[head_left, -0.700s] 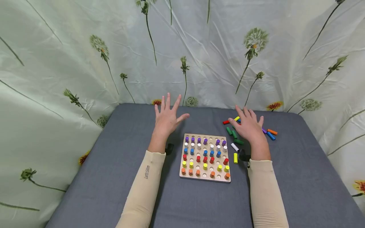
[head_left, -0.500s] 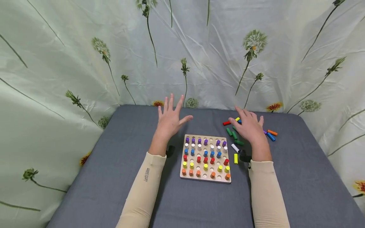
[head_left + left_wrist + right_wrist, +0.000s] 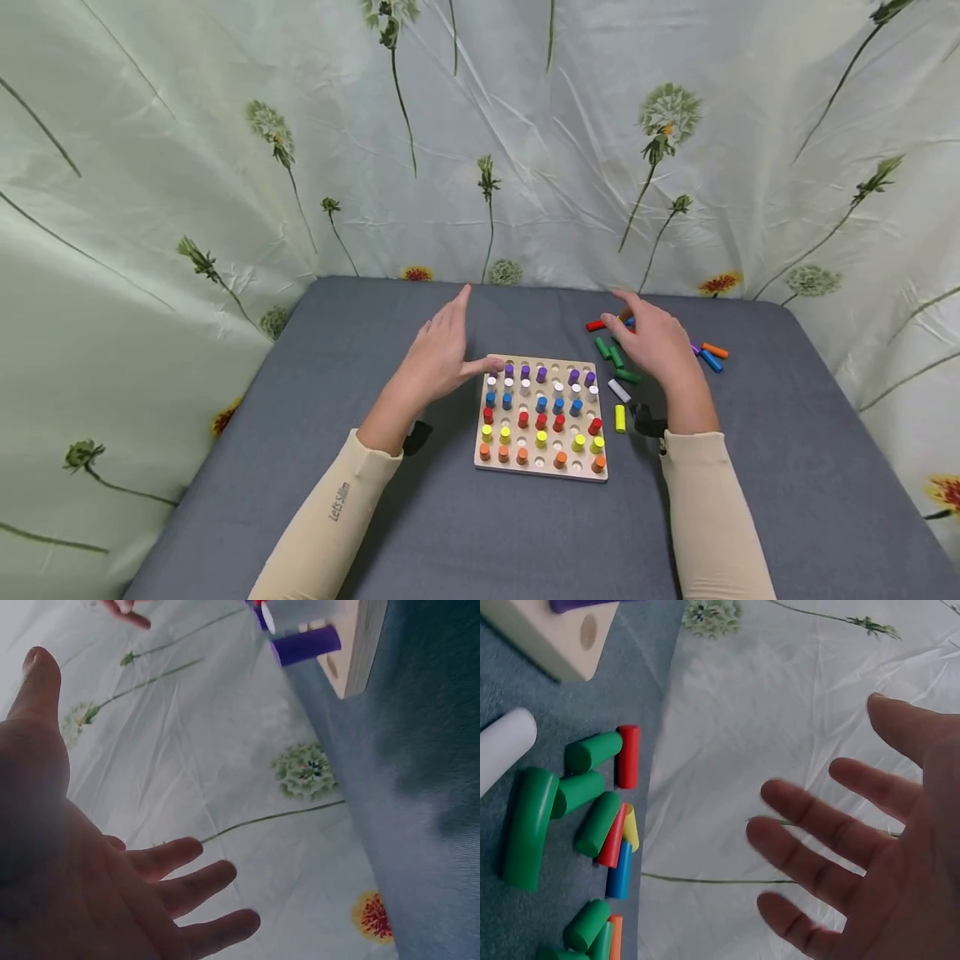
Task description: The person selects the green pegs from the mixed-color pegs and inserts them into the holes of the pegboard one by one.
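Observation:
A wooden peg board (image 3: 540,417) lies in the middle of the grey table, with rows of purple, white, blue, red, yellow and orange pegs standing in its holes. My left hand (image 3: 442,354) hovers open at the board's far left corner, its thumb near a purple peg (image 3: 306,645). Over the loose pegs right of the board my right hand (image 3: 652,337) hovers with fingers spread (image 3: 817,847), holding nothing. Green pegs (image 3: 555,802) and a red peg (image 3: 628,756) lie below it.
Loose pegs lie scattered right of the board: a white one (image 3: 619,390), a yellow one (image 3: 619,417), blue and orange ones (image 3: 712,356). A flowered cloth backdrop (image 3: 525,142) rises behind and beside the table (image 3: 480,533).
My left hand has dropped and turned edge-on, coming nearer to the board's far left corner. My right hand has shifted slightly left over the loose pegs.

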Motion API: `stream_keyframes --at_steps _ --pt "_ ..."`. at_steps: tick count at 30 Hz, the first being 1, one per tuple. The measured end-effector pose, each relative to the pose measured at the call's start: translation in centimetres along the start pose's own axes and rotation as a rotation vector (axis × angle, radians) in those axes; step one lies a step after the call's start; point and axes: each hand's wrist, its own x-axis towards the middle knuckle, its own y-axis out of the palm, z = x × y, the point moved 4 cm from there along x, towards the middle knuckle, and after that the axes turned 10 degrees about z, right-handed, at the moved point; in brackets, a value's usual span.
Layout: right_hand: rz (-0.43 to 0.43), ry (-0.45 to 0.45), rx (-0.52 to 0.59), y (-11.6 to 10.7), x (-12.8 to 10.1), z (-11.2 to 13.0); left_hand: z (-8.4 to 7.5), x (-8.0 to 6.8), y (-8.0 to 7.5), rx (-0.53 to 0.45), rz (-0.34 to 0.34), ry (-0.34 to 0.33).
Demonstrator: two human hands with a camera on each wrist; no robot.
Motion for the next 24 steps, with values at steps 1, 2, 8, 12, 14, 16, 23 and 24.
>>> stream_keyframes --at_steps 1,2,8,12,14,16,23,24 --pt "-0.010 -0.012 0.019 -0.1 -0.1 0.0 0.0 -0.3 0.1 -0.020 0.007 0.003" --pt "-0.020 -0.022 0.035 -0.2 -0.2 0.1 0.1 -0.7 0.3 -0.043 0.017 0.002" --pt "-0.061 -0.048 0.071 -0.6 -0.5 0.0 0.4 -2.7 1.5 -0.169 0.080 -0.033" --pt "-0.088 -0.048 0.070 -0.9 -0.4 -0.2 0.7 -3.6 2.5 -0.205 0.117 -0.053" --pt "-0.102 -0.047 0.074 -1.0 -0.3 -0.4 0.9 -3.9 2.9 -0.223 0.146 -0.054" --pt "-0.114 -0.045 0.084 -1.1 -0.3 -0.5 1.1 -4.2 3.4 -0.235 0.177 -0.046" --pt "-0.149 -0.023 0.126 -0.6 0.0 -1.0 1.6 -4.8 5.2 -0.327 0.316 -0.014" --pt "-0.150 -0.021 0.127 -0.5 0.1 -1.1 1.6 -4.8 5.3 -0.333 0.333 -0.009"
